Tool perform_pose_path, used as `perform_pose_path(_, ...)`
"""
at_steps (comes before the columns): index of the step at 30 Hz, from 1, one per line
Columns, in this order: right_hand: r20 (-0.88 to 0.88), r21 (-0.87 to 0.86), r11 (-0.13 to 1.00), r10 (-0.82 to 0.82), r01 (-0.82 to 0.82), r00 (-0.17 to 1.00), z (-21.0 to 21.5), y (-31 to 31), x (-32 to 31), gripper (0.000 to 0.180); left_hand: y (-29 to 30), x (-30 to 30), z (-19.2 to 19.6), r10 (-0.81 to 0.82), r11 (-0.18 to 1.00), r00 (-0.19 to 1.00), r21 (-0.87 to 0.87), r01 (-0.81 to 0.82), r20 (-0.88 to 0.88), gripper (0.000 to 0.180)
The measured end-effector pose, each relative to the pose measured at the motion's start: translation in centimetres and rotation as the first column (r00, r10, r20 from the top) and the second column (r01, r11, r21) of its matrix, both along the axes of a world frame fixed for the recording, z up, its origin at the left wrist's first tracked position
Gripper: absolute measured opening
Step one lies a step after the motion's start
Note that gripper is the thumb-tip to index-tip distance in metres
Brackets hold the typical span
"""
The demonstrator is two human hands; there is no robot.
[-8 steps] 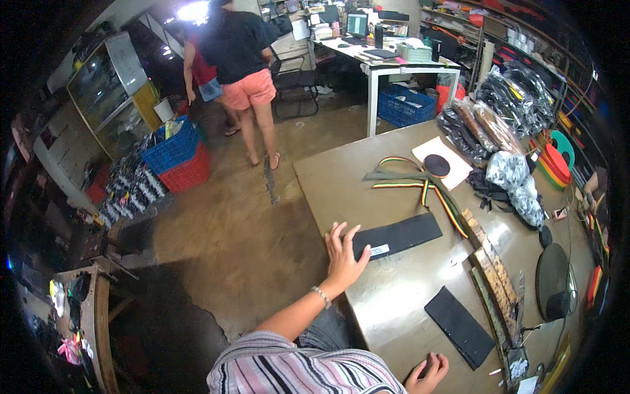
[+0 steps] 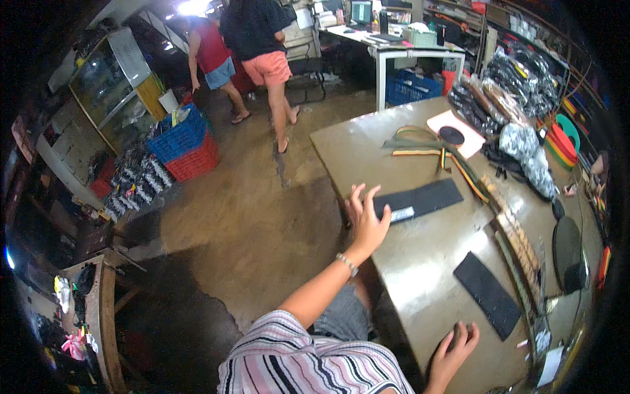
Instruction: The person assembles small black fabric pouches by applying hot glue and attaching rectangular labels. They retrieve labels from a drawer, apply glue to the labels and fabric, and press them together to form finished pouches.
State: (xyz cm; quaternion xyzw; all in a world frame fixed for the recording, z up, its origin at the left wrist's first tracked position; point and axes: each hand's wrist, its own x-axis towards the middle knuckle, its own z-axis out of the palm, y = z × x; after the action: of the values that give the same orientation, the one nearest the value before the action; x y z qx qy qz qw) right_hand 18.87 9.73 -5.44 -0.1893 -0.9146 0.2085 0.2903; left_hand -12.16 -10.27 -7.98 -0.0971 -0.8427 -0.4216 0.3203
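Rect. blk strip (image 2: pixel 430 199) at L fingers (image 2: pixel 371 197)

Near: striped cloth shirt (image 2: pixel 315 369) in white, pink, grey and black, the bands uneven, some thin, some broad. Left sleeve (image 2: pixel 281 328) is short, of the same striped cloth; forearm bare below it. Left hand (image 2: pixel 369 224) bare; pale, beaded-looking bracelet (image 2: pixel 348 264) circles the wrist, details too small to tell. Right hand (image 2: pixel 455 349), near right, also bare. Dark grey, denim-like lower garment (image 2: pixel 341 314) shows partly beyond the shirt.
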Motion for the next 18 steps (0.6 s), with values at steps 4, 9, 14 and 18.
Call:
perform_pose_path(4,0.094,-0.135,0.991,-0.012,0.025,0.996,-0.7,0.2,0.7,0.025,0.1,0.2,-0.3,0.080,0.997,0.996,0.019,-0.081,0.030,0.052)
perform_pose_path(9,0.080,-0.116,0.993,0.027,-0.018,0.996,-0.7,0.4,1.3,0.022,0.2,1.0,-0.3,0.242,0.970,0.969,0.006,-0.242,0.049,0.045)
perform_pose_path(14,0.011,-0.093,0.994,0.054,-0.052,0.999,-2.0,1.1,2.0,0.022,0.8,1.2,-0.4,0.276,0.960,0.952,0.005,-0.280,0.133,0.050)
perform_pose_path(18,0.024,-0.001,0.998,0.064,-0.064,0.998,-2.7,1.4,1.6,0.022,0.8,0.9,-0.7,0.243,0.969,0.964,0.027,-0.247,0.105,0.046)
